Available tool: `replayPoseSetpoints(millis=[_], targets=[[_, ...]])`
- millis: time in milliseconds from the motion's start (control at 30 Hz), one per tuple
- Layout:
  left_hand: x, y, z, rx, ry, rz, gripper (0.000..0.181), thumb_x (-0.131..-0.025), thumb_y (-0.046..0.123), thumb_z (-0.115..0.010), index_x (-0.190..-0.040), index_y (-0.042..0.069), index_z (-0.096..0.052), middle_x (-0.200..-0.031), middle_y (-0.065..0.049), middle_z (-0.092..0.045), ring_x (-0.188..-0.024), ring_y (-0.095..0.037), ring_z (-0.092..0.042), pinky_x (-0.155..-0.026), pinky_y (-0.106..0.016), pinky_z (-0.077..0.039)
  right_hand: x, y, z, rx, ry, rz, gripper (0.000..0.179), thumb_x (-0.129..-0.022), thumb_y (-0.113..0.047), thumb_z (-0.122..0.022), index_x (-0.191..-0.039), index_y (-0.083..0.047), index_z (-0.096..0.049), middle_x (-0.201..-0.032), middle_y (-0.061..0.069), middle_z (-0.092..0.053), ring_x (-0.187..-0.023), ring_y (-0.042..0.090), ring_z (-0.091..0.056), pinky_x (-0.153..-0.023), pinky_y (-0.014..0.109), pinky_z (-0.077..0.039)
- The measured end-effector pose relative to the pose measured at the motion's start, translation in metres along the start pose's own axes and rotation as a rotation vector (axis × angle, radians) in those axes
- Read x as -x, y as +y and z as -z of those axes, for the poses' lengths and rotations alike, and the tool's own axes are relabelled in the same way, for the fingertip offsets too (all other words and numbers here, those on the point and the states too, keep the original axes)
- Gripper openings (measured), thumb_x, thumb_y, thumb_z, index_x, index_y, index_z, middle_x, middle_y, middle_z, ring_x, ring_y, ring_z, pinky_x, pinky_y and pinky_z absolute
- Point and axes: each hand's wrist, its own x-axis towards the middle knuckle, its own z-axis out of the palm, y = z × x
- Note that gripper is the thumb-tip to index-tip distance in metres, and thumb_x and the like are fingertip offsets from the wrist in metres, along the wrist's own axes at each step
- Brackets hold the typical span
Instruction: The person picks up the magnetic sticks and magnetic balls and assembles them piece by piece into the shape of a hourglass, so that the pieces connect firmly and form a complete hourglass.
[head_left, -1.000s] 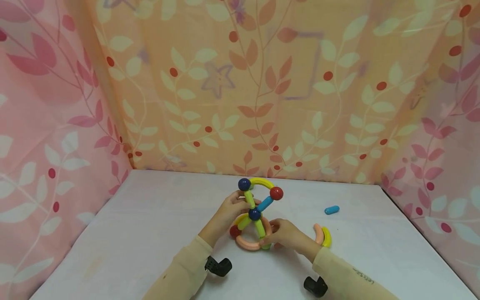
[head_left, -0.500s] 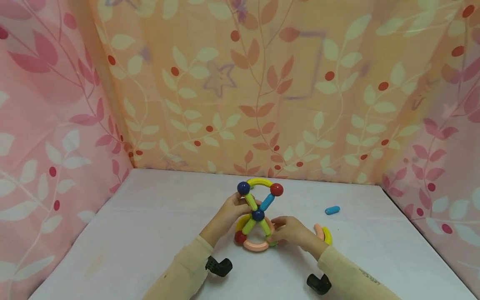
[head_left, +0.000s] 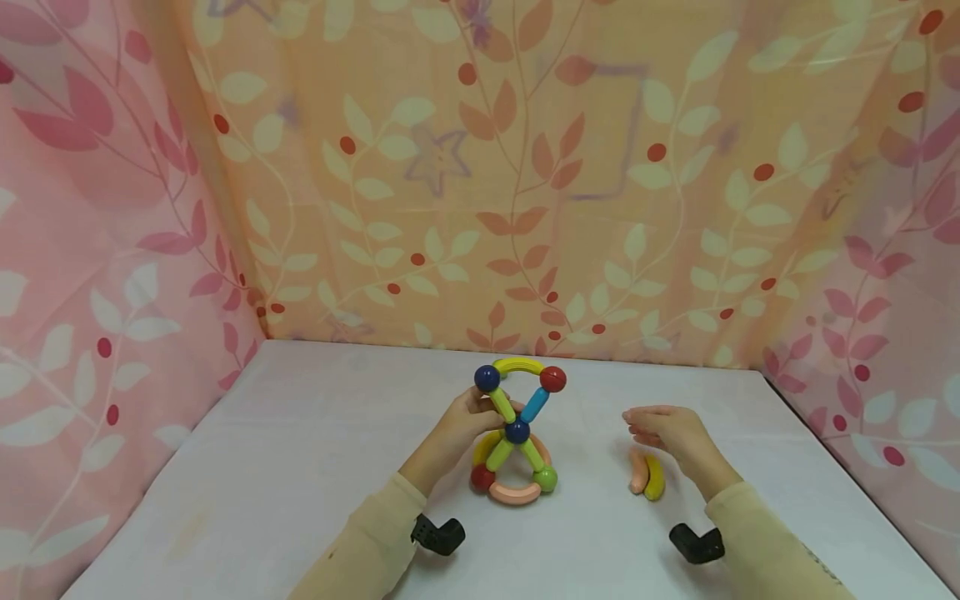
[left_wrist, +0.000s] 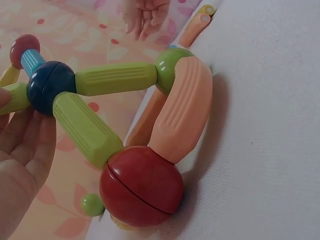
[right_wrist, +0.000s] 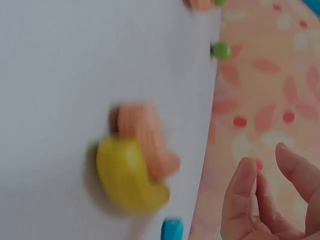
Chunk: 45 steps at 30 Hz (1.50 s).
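Note:
A magnetic ball-and-stick figure (head_left: pixel 517 430) stands upright on the white table, its curved peach and yellow sticks forming a ring at the base. My left hand (head_left: pixel 456 429) holds it from the left, fingers at the upper yellow-green stick (head_left: pixel 502 405) beside the middle dark blue ball (left_wrist: pixel 49 89). A red ball (left_wrist: pixel 142 186) and a green ball (head_left: pixel 546 478) sit at the base; a yellow arc (head_left: pixel 521 365) tops it. My right hand (head_left: pixel 678 433) is off the figure, fingers extended, near the loose curved peach stick (head_left: pixel 638 471) and yellow stick (head_left: pixel 655 478).
A short blue stick (right_wrist: pixel 172 230) lies beyond the loose curved pieces, hidden behind my right hand in the head view. Another green ball (right_wrist: pixel 221 50) rests farther back on the table (head_left: pixel 337 467). Patterned cloth (head_left: pixel 442 208) closes off the back and sides.
My right hand has let go of the figure's base and moved right to the loose sticks. The figure has turned slightly and its base shifted a little right. My left hand keeps its hold.

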Motion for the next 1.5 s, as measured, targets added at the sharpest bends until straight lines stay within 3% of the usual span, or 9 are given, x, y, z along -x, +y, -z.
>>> replayPoseSetpoints(millis=[167, 400, 600, 900, 1033, 1133, 1233, 1367, 1500], targets=[[0.000, 0.000, 0.001, 0.000, 0.008, 0.009, 0.041, -0.097, 0.010, -0.059, -0.136, 0.010, -0.051, -0.122, -0.010, -0.071, -0.117, -0.022, -0.064, -0.118, -0.057, -0.032, -0.013, 0.017, 0.035, -0.171, 0.047, -0.088, 0.066, -0.093, -0.032, -0.070, -0.141, 0.007, -0.048, -0.090, -0.008, -0.071, -0.081, 0.004, -0.069, -0.078, 0.020, -0.059], [0.000, 0.000, 0.001, -0.004, 0.008, 0.003, 0.039, -0.096, 0.010, -0.059, -0.135, 0.009, -0.052, -0.121, -0.009, -0.072, -0.116, -0.020, -0.064, -0.116, -0.054, -0.036, -0.027, 0.033, 0.050, -0.340, 0.120, -0.241, 0.067, -0.089, -0.026, -0.076, -0.139, 0.007, -0.048, -0.074, -0.005, -0.071, -0.071, 0.007, -0.069, -0.075, 0.022, -0.060], [0.001, 0.001, 0.000, -0.006, 0.008, 0.010, 0.040, -0.096, 0.009, -0.059, -0.136, 0.010, -0.051, -0.120, -0.008, -0.072, -0.117, -0.020, -0.064, -0.117, -0.054, -0.036, -0.032, 0.039, 0.053, -0.425, 0.105, -0.228, 0.063, -0.090, -0.021, -0.074, -0.138, 0.008, -0.047, -0.077, -0.001, -0.070, -0.071, 0.009, -0.071, -0.076, 0.023, -0.060], [0.000, -0.001, -0.003, -0.017, 0.006, -0.012, 0.035, -0.096, 0.007, -0.057, -0.131, 0.006, -0.053, -0.122, -0.011, -0.071, -0.117, -0.022, -0.065, -0.113, -0.049, -0.042, -0.051, 0.043, 0.052, -0.402, 0.207, -0.333, 0.051, -0.088, -0.017, -0.076, -0.129, 0.005, -0.055, -0.073, 0.004, -0.065, -0.065, 0.012, -0.070, -0.072, 0.024, -0.060], [-0.002, -0.002, -0.003, -0.018, 0.011, -0.014, 0.031, -0.096, 0.006, -0.057, -0.127, 0.005, -0.054, -0.121, -0.012, -0.072, -0.116, -0.022, -0.066, -0.113, -0.049, -0.043, -0.059, 0.045, 0.051, -0.286, 0.264, -0.366, 0.059, -0.088, -0.024, -0.076, -0.130, 0.007, -0.049, -0.069, 0.002, -0.062, -0.059, 0.010, -0.068, -0.066, 0.021, -0.059], [-0.002, -0.001, -0.004, -0.018, 0.016, -0.009, 0.030, -0.096, 0.006, -0.057, -0.126, 0.007, -0.055, -0.120, -0.012, -0.072, -0.117, -0.023, -0.066, -0.113, -0.051, -0.041, -0.061, 0.044, 0.048, -0.187, 0.289, -0.346, 0.064, -0.089, -0.030, -0.074, -0.129, 0.011, -0.045, -0.066, 0.002, -0.059, -0.055, 0.009, -0.066, -0.061, 0.019, -0.057], [-0.002, -0.002, -0.004, -0.019, 0.021, -0.008, 0.030, -0.096, 0.007, -0.057, -0.125, 0.006, -0.055, -0.121, -0.012, -0.072, -0.117, -0.023, -0.066, -0.113, -0.051, -0.042, -0.062, 0.041, 0.043, -0.139, 0.311, -0.317, 0.053, -0.089, -0.030, -0.073, -0.116, 0.011, -0.051, -0.060, 0.002, -0.059, -0.051, 0.009, -0.065, -0.058, 0.019, -0.056], [-0.001, -0.003, -0.003, -0.023, 0.023, -0.010, 0.030, -0.096, 0.007, -0.057, -0.125, 0.004, -0.054, -0.121, -0.013, -0.071, -0.115, -0.022, -0.066, -0.112, -0.049, -0.043, -0.063, 0.041, 0.037, -0.132, 0.327, -0.292, 0.038, -0.090, -0.024, -0.071, -0.103, 0.008, -0.057, -0.054, 0.001, -0.061, -0.048, 0.010, -0.065, -0.055, 0.021, -0.057], [-0.002, -0.004, -0.001, -0.018, 0.019, -0.016, 0.032, -0.095, 0.006, -0.056, -0.126, 0.002, -0.053, -0.122, -0.013, -0.071, -0.113, -0.021, -0.066, -0.111, -0.047, -0.045, -0.064, 0.042, 0.036, -0.165, 0.315, -0.266, 0.033, -0.090, -0.020, -0.069, -0.102, 0.009, -0.057, -0.056, 0.001, -0.062, -0.048, 0.011, -0.066, -0.056, 0.023, -0.058]])
